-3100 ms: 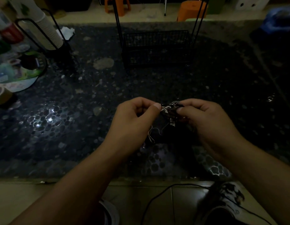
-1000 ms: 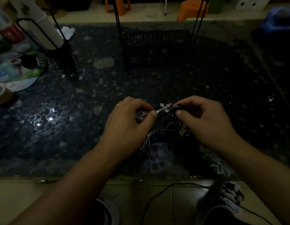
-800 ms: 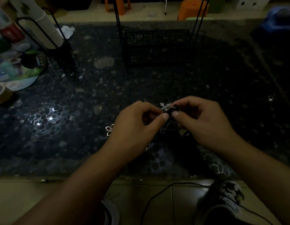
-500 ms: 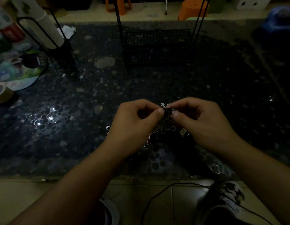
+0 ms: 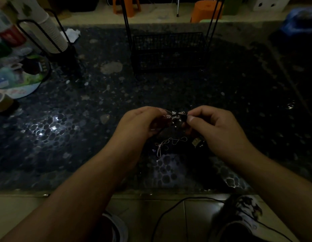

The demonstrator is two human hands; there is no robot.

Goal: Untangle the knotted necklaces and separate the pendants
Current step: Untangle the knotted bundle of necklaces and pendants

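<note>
Dark, shiny pebble table (image 5: 68,137) in a dim room. Both hands are up over it. Left hand (image 5: 139,124) and right hand (image 5: 216,130) each pinch the knotted necklaces (image 5: 176,117) between curled fingers — the silver tangle sits right between the two pinches. Just below it, a loose chain loop (image 5: 169,144) hangs down. Well beyond the hands stands a black wire basket (image 5: 169,51).
</note>
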